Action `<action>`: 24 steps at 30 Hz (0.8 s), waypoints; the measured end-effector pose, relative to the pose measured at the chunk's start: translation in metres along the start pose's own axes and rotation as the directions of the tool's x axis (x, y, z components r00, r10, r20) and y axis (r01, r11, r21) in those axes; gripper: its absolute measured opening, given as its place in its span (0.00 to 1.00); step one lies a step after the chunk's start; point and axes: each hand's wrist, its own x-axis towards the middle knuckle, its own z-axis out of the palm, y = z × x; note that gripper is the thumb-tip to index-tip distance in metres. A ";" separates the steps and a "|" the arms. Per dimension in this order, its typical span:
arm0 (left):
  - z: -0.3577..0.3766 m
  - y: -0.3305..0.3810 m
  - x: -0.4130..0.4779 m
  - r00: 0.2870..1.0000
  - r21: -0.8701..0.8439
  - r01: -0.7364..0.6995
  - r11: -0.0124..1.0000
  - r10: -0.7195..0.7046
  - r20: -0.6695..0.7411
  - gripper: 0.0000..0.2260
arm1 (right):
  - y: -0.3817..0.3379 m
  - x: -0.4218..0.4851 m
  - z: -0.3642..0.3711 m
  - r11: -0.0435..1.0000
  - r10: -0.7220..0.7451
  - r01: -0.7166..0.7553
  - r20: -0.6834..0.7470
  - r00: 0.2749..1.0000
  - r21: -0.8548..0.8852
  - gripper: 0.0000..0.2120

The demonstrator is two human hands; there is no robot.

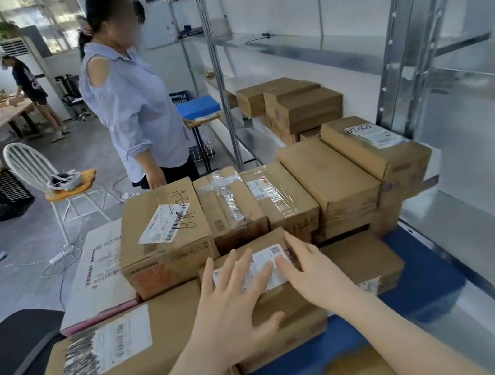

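Head view showed left hand [227,308] and right hand [312,271] flat and apart on a small box [277,302]; stiff cardboard, likely light, best gripped by its sides

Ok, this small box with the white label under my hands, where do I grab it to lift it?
Probably by its left and right side faces, from above. The small box lies flat, its top offers nothing to curl round, and taller boxes stand close behind. Your left hand and right hand lie flat on top; slide each outward over an edge.
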 end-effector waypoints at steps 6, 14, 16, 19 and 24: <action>-0.003 -0.005 0.002 0.999 -0.038 -0.005 0.999 0.007 0.047 0.30 | -0.001 -0.006 -0.009 0.997 -0.074 0.076 -0.039 0.996 0.028 0.31; -0.020 0.027 0.109 0.999 -0.006 0.046 0.999 -0.046 -0.022 0.30 | 0.029 0.060 -0.114 0.777 -0.233 0.106 -0.127 0.964 -0.620 0.31; -0.008 0.034 0.135 0.997 0.001 0.081 0.997 -0.081 0.006 0.31 | 0.044 0.069 -0.117 0.713 -0.252 0.136 -0.071 0.965 -0.688 0.34; 0.010 0.040 0.166 0.988 -0.014 0.139 0.990 -0.138 0.070 0.29 | 0.060 0.081 -0.114 0.654 -0.312 0.180 -0.044 0.949 -0.735 0.38; 0.028 0.046 0.188 0.968 0.074 0.210 0.975 -0.218 0.123 0.28 | 0.071 0.099 -0.117 0.611 -0.381 0.232 -0.024 0.924 -0.757 0.41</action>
